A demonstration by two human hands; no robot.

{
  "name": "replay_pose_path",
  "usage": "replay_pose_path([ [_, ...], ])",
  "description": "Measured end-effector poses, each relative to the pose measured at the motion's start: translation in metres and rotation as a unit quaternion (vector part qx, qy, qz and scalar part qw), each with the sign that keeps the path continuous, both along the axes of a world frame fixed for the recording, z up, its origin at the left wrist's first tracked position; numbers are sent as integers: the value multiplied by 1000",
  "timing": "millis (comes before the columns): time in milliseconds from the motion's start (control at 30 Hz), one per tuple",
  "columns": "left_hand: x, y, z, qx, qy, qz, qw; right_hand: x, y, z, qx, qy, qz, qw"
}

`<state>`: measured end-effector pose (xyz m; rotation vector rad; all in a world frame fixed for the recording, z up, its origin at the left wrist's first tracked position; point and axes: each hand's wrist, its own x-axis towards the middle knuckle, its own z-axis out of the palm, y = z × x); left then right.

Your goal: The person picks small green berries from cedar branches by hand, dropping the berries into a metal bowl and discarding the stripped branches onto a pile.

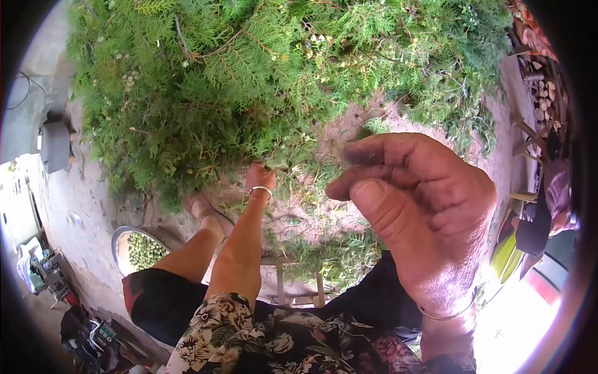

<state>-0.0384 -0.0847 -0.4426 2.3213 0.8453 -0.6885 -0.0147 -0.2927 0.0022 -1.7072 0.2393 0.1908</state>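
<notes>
Left hand (259, 177): at green branches (205, 106), partly hidden; can't tell if gripping
Right hand (430, 202): raised, half-open, fingers curled

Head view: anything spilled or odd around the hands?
Mildly, yes. Loose green sprigs lie strewn across the floor between the branch pile and the person's lap, apparently shed from the branches. The right hand also has darkened fingertips, possibly soiled.
</notes>
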Motion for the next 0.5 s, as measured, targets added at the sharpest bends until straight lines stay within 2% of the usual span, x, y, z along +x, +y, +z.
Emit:
replay_pose_path([
  [33, -18, 14, -59, 61, -115, -158, 979, 0, -1, -1, 3, -1, 0, 1000],
  [67, -19, 24, -119, 118, -225, -311, 916, 0, -4, -2, -8, -2, 6, 1000],
  [100, -13, 7, -61, 119, -226, -312, 915, 1, -6, -4, -20, -3, 12, 1000],
  [133, 0, -6, 3, -141, -154, -39, 977, 3, -8, -4, -20, -3, 10, 1000],
  [167, 13, -14, 71, -379, -59, 240, 892, 6, -11, -2, -24, 15, 11, 1000],
  [200, 18, -23, 100, -380, -63, 238, 892, 8, -12, -1, -28, 31, 11, 999],
  [267, 28, -34, 147, -470, -120, 283, 827, 9, -10, -10, -22, 2, 8, 1000],
  [333, 38, -36, 192, -495, -142, 269, 814, 11, -5, -17, 9, -7, -1, 1000],
  [400, 47, -35, 233, -568, -191, 260, 757, 11, -2, -30, -75, -33, 36, 996],
  [467, 54, -35, 289, -561, -231, 233, 760, 12, 7, -36, -109, -46, 35, 992],
  [500, 56, -34, 310, -535, -264, 176, 783, 13, 12, -37, -125, -39, 34, 991],
])
